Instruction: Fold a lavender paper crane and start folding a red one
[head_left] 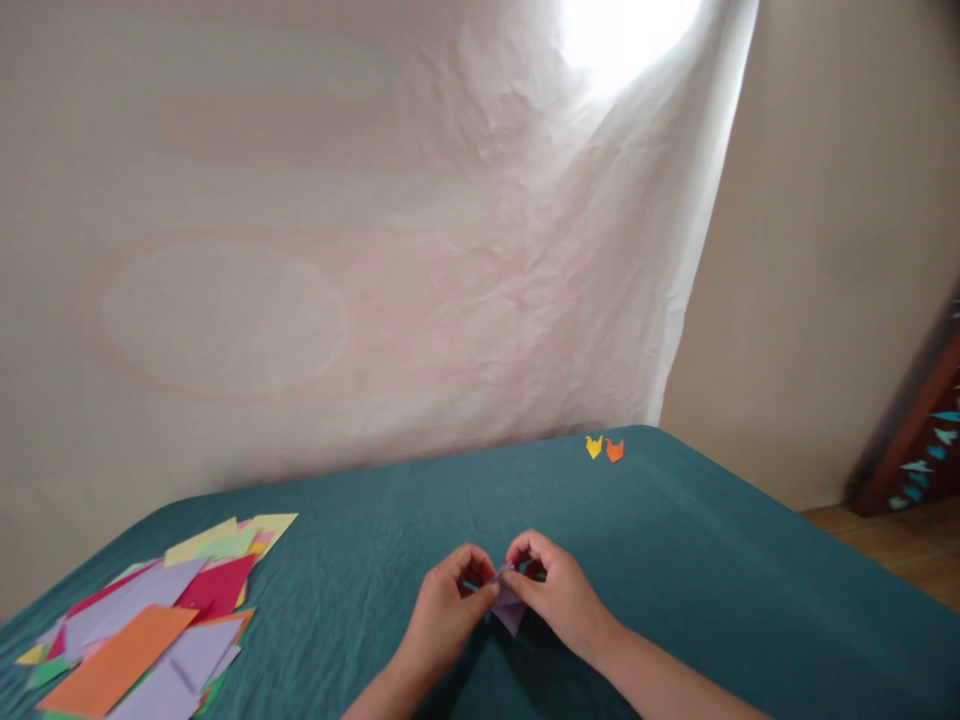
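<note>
Between my two hands is a small piece of folded purple paper (511, 611), its pointed end hanging down toward me. My left hand (451, 600) pinches its left side between thumb and fingers. From the right, my right hand (559, 592) pinches the upper edge close to the left fingertips. The fingers cover the paper's upper part, so its full shape cannot be made out. Both hands are just over the green tablecloth (360, 580), near the middle of the table.
A loose pile of coloured paper sheets (124, 650) lies at the left. A yellow folded paper bird (594, 447) and an orange one (615, 451) lie at the far right edge. Behind the table hangs a pale sheet (450, 300). Blue and white shapes (919, 467) show at far right.
</note>
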